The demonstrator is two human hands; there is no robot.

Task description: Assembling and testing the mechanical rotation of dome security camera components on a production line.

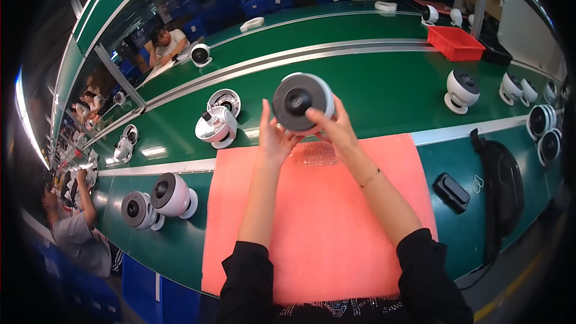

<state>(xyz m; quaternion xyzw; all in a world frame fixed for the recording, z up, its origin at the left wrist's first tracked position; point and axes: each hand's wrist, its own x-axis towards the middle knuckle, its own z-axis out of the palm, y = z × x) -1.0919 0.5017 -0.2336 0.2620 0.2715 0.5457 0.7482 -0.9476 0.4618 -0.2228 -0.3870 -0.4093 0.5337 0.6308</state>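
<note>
a: where is the round white plastic fan head with the dark grey front grille (302, 102) right now?

b: lifted clear of the salmon-pink work mat (324, 228), above its far edge and over the green conveyor table (384, 84). both hands have it. the left hand (273, 138) presses its lower left side, fingers stretched up along the rim, thumb near the grille. the right hand (336, 129) clasps the lower right, fingertips curled onto the white shell. so both are closed on the fan head, neither loose.

a: which way does it point?

b: the dark grille faces back toward the person and slightly left. its axis, from the grille through to the white rear, runs away from the person and tilts a little upward and right. it's a short drum, so that axis is barely longer than the face is wide.

a: how far along does the work look?

b: i judge it mid-way. the piece in hand has its grille on but no stand under it, while the finished white fans on stands (462, 91) to the right sit complete. on the left, an opened white fan body with a shiny inside (216, 125) waits on the belt, and two more grey-faced white fan heads (157, 201) lie beside the mat. so this one is being checked or fitted, and several units remain.

a: anything on the mat?

b: only a small patch of tiny parts (313, 153) beneath the hands; i can't tell what they are.
</note>
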